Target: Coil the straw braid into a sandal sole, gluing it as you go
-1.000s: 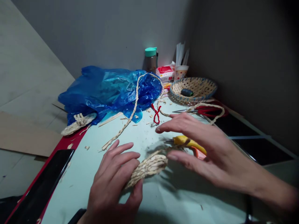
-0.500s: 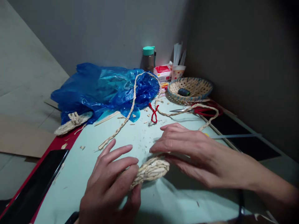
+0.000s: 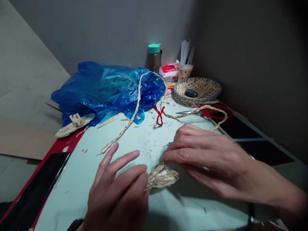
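My left hand (image 3: 120,189) pinches a small coiled piece of braided straw (image 3: 165,178) between thumb and index finger, its other fingers spread. The rows of braid lie side by side, and their left end is hidden in my grip. At the upper edge of the piece, my right hand (image 3: 204,157) is closed, fingertips together. What it pinches is too small to make out; a thin dark tip shows beside its knuckles. Behind this hand a long straw braid (image 3: 137,107) emerges, loops past the scissors (image 3: 214,113) and ends loose at left.
A blue plastic bag (image 3: 108,86) fills the back left, with another braided straw piece (image 3: 74,125) before it. Red twisted yarn (image 3: 159,115) lies mid-table. Behind stand a bottle (image 3: 154,57), a tissue pack (image 3: 169,72), a paper cup (image 3: 185,71) and a basket (image 3: 179,93) holding a thread spool (image 3: 191,93).
Both hands and the coiled piece have shifted slightly right. My right fingertips have drawn together at its upper edge, and a thin dark tip has come into sight there.
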The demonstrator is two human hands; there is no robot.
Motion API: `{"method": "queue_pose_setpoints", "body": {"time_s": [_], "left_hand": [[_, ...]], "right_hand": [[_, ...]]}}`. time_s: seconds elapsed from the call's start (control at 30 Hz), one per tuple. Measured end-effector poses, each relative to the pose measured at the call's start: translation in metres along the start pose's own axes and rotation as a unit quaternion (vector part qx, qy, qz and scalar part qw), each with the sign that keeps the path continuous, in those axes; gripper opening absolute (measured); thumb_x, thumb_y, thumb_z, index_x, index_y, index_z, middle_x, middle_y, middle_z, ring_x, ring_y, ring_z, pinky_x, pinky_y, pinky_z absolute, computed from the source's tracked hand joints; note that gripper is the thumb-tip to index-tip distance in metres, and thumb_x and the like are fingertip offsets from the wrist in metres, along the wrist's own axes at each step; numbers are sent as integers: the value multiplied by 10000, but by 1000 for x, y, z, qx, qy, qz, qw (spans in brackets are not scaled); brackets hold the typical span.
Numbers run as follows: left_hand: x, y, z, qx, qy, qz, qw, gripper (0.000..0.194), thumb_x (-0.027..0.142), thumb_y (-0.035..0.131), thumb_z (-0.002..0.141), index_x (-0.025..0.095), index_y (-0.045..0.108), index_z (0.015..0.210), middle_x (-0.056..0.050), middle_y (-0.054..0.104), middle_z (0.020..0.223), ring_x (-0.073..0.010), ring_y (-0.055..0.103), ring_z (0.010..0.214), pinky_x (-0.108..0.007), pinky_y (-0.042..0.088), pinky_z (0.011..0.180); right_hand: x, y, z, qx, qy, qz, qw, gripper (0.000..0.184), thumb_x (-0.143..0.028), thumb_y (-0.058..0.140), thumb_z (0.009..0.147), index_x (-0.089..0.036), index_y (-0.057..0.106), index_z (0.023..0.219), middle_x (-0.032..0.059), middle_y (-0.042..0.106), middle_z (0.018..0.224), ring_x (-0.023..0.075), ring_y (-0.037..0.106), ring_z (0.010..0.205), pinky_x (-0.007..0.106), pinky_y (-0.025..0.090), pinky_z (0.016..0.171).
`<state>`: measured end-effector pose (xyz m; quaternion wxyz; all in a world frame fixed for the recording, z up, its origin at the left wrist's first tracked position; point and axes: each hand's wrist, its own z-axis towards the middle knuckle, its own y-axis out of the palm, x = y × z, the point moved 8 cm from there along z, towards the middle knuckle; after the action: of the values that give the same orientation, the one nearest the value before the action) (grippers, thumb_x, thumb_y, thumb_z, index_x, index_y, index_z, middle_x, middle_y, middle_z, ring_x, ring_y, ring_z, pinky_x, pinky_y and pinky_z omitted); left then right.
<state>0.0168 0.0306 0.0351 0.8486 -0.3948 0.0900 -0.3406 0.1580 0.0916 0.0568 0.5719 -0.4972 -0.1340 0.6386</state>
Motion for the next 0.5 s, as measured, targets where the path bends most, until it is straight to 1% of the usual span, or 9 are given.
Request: {"method": "queue_pose_setpoints", "body": {"time_s": [0.1,0.2,0.37,0.5], "left_hand": [[-2,0,-1,6,2,7,1000,308,51,687,717,177,665,998,-26,770,933,-266,641,1127,-668,425,1102],[-3,-1,-2,10,2,15,1000,317,75,696,713,175,665,1011,-35,764,933,-277,642,1118,-685,416,1096],[-6,-3,-1,13,-26,12,1000,307,47,698,703,174,672,981,-34,752,920,-274,645,1111,-688,415,1093],[-8,-2,-4,37,-10,7,999,265,108,687,736,173,675,992,-40,755,920,-280,650,1105,-660,433,1086]], "right_hand": [[-1,2,-2,-22,0,-21,1000,224,-69,531,933,-59,709,1069,103,693,885,210,535,841,390,407,800],[-2,5,-2,-42,0,-35,998,271,-33,506,917,-76,700,1101,83,697,905,211,518,860,404,395,819],[1,6,0,-47,3,-45,998,306,-18,470,915,-87,695,1111,82,702,930,214,512,862,408,392,814],[4,11,0,-64,8,-34,997,311,-35,475,909,-97,676,1139,82,697,946,220,503,869,406,393,817]]}}
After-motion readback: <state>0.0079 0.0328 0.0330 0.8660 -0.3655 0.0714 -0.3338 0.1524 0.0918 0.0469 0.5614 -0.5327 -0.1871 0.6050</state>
